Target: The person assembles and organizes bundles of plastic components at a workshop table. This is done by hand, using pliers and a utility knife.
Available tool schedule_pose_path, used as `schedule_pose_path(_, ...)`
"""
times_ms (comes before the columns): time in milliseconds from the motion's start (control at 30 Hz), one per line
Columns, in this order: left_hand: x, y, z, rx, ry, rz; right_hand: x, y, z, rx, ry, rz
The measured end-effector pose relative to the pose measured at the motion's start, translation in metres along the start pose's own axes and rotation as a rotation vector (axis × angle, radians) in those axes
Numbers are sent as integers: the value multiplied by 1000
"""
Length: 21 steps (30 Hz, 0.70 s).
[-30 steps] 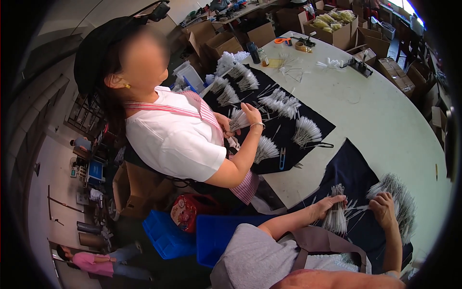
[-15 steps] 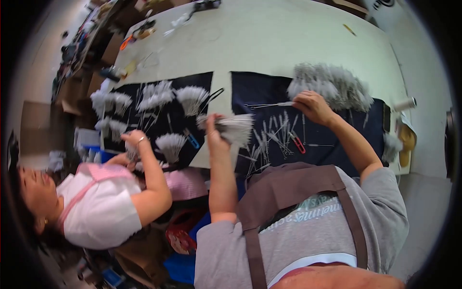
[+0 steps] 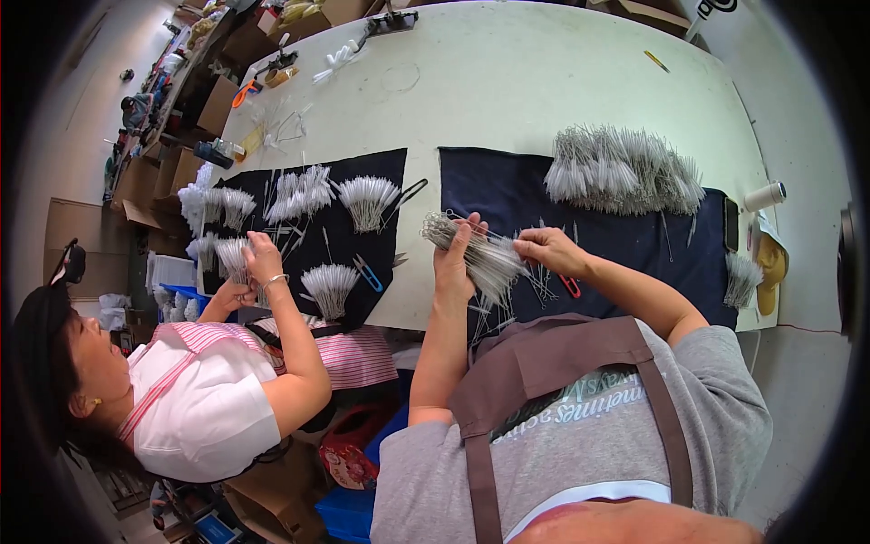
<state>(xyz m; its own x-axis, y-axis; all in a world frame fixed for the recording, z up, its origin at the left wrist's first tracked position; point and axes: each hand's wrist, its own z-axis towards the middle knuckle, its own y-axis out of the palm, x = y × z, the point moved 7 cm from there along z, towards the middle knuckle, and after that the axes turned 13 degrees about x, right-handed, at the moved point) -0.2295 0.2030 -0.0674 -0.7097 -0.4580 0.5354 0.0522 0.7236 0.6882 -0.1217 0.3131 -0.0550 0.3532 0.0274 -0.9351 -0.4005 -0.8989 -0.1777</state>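
Note:
My left hand (image 3: 456, 263) is wrapped round a thick bundle of wire-handled brushes (image 3: 490, 270). Their looped wire ends point up and left, and the white bristles fan out down and right. Close against the bundle's right side, my right hand (image 3: 546, 248) is closed in a pinch on a thin wire brush, whose wire runs left across the top of the bundle; my fingers partly cover it. Below both hands, loose brushes (image 3: 541, 285) and red-handled snips (image 3: 569, 286) lie on the dark cloth (image 3: 625, 249).
A big heap of brushes (image 3: 625, 172) stands at the cloth's far side. To the right are a thread spool (image 3: 764, 197), a phone (image 3: 730, 225) and a smaller brush bunch (image 3: 742, 279). At left, a co-worker's hands (image 3: 258, 267) handle brushes beside blue snips (image 3: 367, 274) and several bunches.
My right hand has come left and nearer with its brush, from beside the heap to the bundle. My left hand has shifted right, turning the bundle so its bristles point downward.

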Motion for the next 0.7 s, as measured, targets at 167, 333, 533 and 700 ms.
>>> schedule_pose_path(167,-4,-2,-5,-37,-48,199,-27,12,-17,-229,-220,-401)
schedule_pose_path(333,-18,7,-25,-82,-204,276,-92,-9,4,-35,-575,-491)
schedule_pose_path(533,-47,9,-38,-169,-290,501,-114,30,-2,-94,-999,-811)
schedule_pose_path(700,-50,6,-41,-163,-289,612,-110,43,-9,-192,-1094,-1151)
